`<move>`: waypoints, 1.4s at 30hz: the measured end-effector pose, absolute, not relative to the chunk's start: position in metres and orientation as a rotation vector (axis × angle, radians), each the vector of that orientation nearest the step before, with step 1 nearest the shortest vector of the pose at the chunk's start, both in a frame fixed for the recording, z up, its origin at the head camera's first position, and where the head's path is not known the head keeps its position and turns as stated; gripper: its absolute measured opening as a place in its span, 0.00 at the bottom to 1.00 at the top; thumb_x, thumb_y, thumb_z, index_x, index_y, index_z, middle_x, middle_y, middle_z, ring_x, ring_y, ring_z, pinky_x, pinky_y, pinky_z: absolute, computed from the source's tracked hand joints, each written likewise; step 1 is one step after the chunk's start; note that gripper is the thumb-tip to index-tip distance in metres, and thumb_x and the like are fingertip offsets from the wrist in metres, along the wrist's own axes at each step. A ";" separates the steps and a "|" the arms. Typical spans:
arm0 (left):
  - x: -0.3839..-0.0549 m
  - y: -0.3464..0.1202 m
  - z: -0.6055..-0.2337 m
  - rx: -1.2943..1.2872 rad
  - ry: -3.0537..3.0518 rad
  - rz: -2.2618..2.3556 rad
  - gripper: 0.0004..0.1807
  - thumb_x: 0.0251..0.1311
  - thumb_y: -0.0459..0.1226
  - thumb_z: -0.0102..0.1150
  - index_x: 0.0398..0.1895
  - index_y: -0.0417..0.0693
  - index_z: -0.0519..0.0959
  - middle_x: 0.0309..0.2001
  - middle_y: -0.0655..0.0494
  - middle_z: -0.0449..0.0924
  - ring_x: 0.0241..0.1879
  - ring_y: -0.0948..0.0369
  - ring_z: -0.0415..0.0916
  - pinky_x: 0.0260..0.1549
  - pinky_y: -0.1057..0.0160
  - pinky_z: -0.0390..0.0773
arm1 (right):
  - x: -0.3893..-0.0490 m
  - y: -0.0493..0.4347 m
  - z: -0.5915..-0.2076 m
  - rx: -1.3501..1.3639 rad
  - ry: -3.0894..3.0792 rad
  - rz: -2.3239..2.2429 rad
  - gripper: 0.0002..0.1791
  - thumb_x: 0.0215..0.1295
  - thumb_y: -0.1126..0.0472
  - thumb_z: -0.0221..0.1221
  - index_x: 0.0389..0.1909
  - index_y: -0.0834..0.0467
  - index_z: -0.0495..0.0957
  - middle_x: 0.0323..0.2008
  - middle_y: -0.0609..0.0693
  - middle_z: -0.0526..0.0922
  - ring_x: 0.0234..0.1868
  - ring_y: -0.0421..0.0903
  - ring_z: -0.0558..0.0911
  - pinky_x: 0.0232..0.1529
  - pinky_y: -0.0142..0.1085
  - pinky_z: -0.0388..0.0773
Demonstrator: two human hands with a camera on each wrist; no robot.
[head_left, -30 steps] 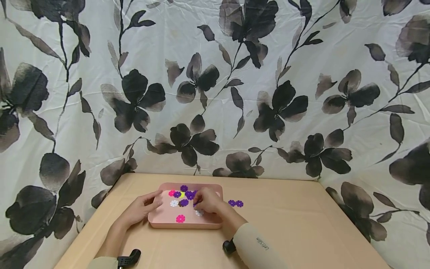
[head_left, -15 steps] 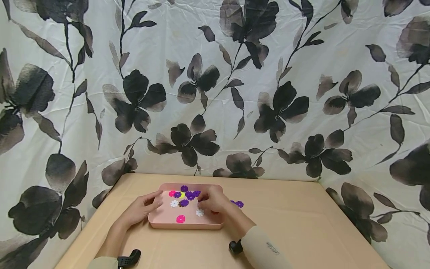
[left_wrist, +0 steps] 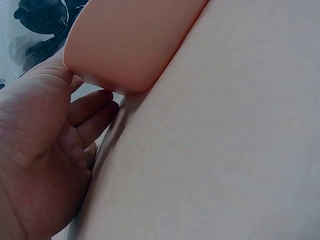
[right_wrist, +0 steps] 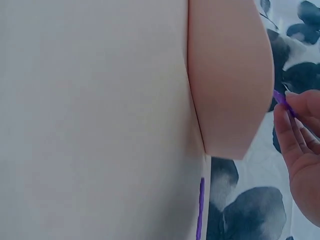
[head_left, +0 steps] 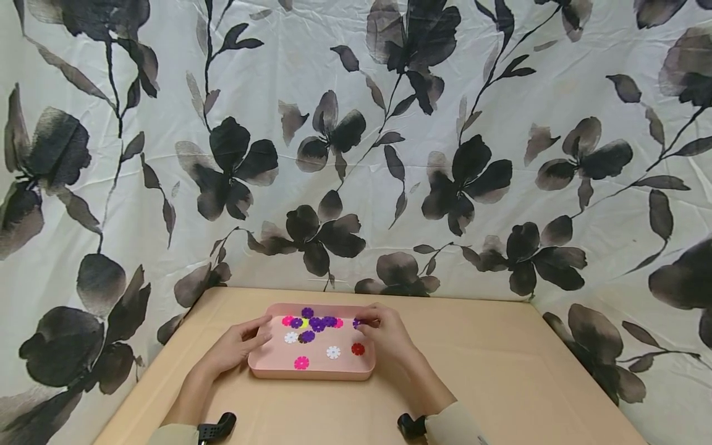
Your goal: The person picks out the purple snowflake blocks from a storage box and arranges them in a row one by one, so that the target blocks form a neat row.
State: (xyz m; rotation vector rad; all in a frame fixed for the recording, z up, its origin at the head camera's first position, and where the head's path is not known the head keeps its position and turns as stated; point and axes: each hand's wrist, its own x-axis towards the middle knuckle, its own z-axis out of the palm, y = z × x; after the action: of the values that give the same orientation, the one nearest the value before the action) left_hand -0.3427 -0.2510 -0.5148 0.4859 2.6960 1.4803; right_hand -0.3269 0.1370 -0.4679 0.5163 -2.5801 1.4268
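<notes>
A pink tray [head_left: 311, 374] holds small flower-shaped pieces. Purple pieces [head_left: 316, 324] cluster near its back, partly covering a yellow one. My left hand [head_left: 236, 345] holds the tray's left side, thumb over the rim and some fingers outside the wall, as the left wrist view shows. Over the right rim, my right hand [head_left: 389, 334] pinches a purple flower piece [right_wrist: 283, 102] between thumb and finger. A red flower piece [head_left: 358, 349] lies in the tray below that hand, with a white flower piece [head_left: 333, 352] to its left and a pink flower piece [head_left: 301, 363] near the front.
The tray stands on a tan table [head_left: 478, 358] before a white cloth with dark flowers [head_left: 389, 185]. In the right wrist view a purple strip [right_wrist: 200, 210], seen edge-on, lies on the table beside the tray. Black wrist cameras sit on both wrists.
My right hand has moved right from the tray's middle to its right rim, carrying the purple flower piece. The red piece now shows fully; the purple pieces right of the tray are hidden. My left hand stays.
</notes>
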 end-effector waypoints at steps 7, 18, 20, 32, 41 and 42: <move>-0.343 -0.252 -0.513 0.479 2.684 1.504 0.36 0.72 0.50 0.62 0.78 0.47 0.68 0.76 0.43 0.68 0.78 0.41 0.60 0.75 0.39 0.62 | -0.322 0.156 -0.468 0.498 -2.559 1.485 0.12 0.68 0.70 0.65 0.49 0.57 0.89 0.47 0.49 0.84 0.50 0.47 0.83 0.54 0.35 0.87; -0.349 -0.247 -0.516 0.479 2.682 1.507 0.35 0.72 0.50 0.63 0.77 0.46 0.69 0.76 0.44 0.68 0.78 0.41 0.60 0.74 0.40 0.63 | -0.339 0.202 -0.467 0.464 -2.551 1.416 0.11 0.63 0.71 0.70 0.44 0.55 0.90 0.45 0.49 0.86 0.45 0.45 0.86 0.49 0.31 0.88; -0.351 -0.245 -0.515 0.466 2.679 1.515 0.35 0.72 0.49 0.63 0.77 0.46 0.69 0.76 0.44 0.68 0.78 0.41 0.60 0.75 0.40 0.63 | -0.344 0.211 -0.468 0.430 -2.554 1.420 0.12 0.63 0.72 0.70 0.44 0.56 0.90 0.45 0.49 0.87 0.44 0.44 0.86 0.48 0.30 0.87; -0.355 -0.238 -0.514 0.425 2.699 1.491 0.35 0.72 0.50 0.62 0.77 0.47 0.69 0.77 0.44 0.67 0.78 0.40 0.59 0.75 0.38 0.63 | -0.368 0.257 -0.477 0.444 -2.576 1.370 0.11 0.61 0.71 0.71 0.45 0.62 0.89 0.44 0.54 0.88 0.42 0.43 0.86 0.44 0.27 0.84; -0.353 -0.238 -0.516 0.438 2.711 1.482 0.36 0.72 0.51 0.62 0.78 0.47 0.68 0.77 0.47 0.67 0.78 0.42 0.60 0.74 0.41 0.63 | -0.363 0.270 -0.488 0.218 -2.695 1.444 0.10 0.61 0.70 0.70 0.44 0.61 0.89 0.41 0.53 0.87 0.42 0.45 0.81 0.45 0.34 0.80; -0.353 -0.238 -0.516 0.438 2.717 1.477 0.36 0.72 0.52 0.62 0.78 0.47 0.68 0.77 0.47 0.67 0.78 0.42 0.60 0.74 0.40 0.63 | -0.363 0.271 -0.490 0.206 -2.701 1.458 0.10 0.61 0.71 0.70 0.44 0.62 0.88 0.41 0.53 0.87 0.42 0.45 0.81 0.45 0.34 0.80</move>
State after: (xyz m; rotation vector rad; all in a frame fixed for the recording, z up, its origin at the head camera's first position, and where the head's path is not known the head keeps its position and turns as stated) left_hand -0.3528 -0.2383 -0.5161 0.4380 2.7169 1.4768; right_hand -0.3631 0.2708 -0.4899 0.2063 -2.7008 1.4585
